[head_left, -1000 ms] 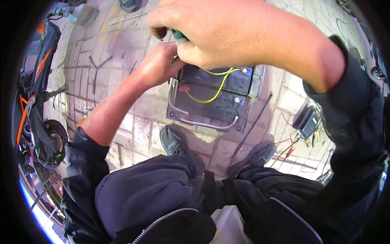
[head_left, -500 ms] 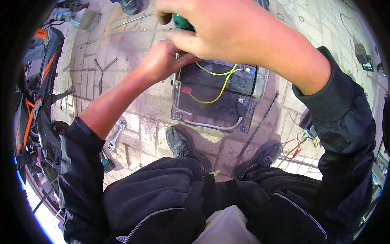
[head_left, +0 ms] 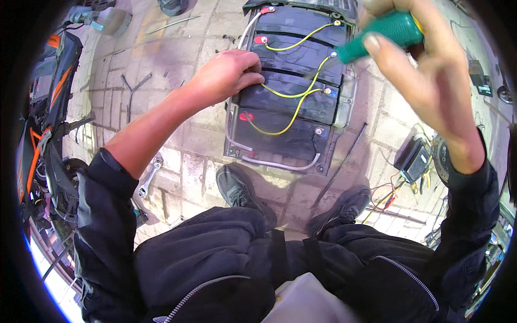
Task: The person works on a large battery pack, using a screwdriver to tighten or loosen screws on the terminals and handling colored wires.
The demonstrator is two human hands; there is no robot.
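Note:
A pack of several black batteries [head_left: 291, 137] lies in a dark tray on the paving, joined by yellow wires [head_left: 295, 117]. At the pack's left side my left hand [head_left: 229, 75] is closed, its thumb and fingers pinching the end of one yellow wire over a battery terminal. That terminal is hidden under the fingers. My right hand [head_left: 436, 81] is raised to the right of the pack and grips a screwdriver by its green handle [head_left: 379, 37]. The screwdriver's blurred shaft points left and down over the batteries.
An orange and black vehicle [head_left: 59, 102] stands at the left. A wrench [head_left: 151, 176] and a forked metal rod [head_left: 132, 94] lie left of the pack. A thin dark rod [head_left: 342, 164] lies to its right, and a black box with wires [head_left: 413, 160] sits beyond. My shoes are close below.
My right hand has swung from above my left hand to the right with the screwdriver, uncovering the far batteries. My left hand stays at the pack's left side.

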